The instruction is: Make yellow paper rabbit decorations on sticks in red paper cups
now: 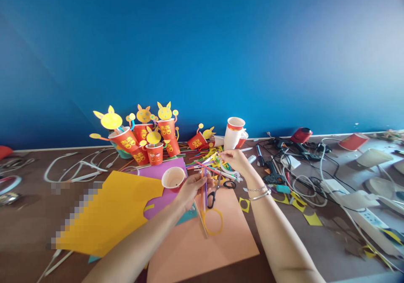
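My left hand (191, 187) is closed around a few thin coloured straws (203, 190) that stand upright over a peach paper sheet (202, 245). Beside it sits an open red paper cup (173, 178). My right hand (234, 160) reaches into a pile of straws and yellow paper scraps (214, 162), its fingers pinched on one piece there. Bracelets circle the right wrist. Black-handled scissors (217, 190) lie between the hands, and a yellow paper ring (212, 221) rests on the peach sheet.
Red cups with yellow paper animal heads (143, 138) stand by the blue wall. A yellow sheet (110, 211) and a purple sheet (160, 169) lie at left. Stacked cups (235, 132), a glue gun (273, 174), cables and a white power strip (362, 211) crowd the right.
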`<state>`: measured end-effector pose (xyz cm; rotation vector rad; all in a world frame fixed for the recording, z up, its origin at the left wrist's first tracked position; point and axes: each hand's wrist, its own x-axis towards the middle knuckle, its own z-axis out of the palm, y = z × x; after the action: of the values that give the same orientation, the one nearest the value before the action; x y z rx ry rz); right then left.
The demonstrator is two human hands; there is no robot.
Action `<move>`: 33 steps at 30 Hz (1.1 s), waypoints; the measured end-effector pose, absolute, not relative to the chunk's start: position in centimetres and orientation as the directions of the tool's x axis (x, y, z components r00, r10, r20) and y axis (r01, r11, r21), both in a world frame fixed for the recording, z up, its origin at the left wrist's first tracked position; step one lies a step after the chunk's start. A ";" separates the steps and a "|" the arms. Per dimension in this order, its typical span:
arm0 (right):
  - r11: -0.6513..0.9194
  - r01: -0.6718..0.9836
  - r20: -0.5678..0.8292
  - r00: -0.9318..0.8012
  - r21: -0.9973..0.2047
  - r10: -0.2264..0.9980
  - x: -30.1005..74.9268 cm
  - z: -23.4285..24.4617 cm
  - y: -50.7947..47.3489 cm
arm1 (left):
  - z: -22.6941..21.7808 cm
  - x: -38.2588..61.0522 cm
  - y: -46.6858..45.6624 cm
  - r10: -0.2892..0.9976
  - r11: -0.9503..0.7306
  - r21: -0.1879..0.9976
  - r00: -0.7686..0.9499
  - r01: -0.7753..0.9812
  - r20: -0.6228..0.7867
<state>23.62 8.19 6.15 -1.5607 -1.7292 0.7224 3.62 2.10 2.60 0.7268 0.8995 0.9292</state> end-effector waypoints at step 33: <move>0.099 0.984 -0.216 -0.130 -0.148 0.968 24.3 6.1 7.6 | 2.5 3.6 2.6 0.857 0.507 0.733 0.353 -0.453 -0.375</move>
<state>24.28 7.65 6.06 -2.1125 -2.3751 0.4118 3.59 2.65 2.49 0.5698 0.8279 0.9091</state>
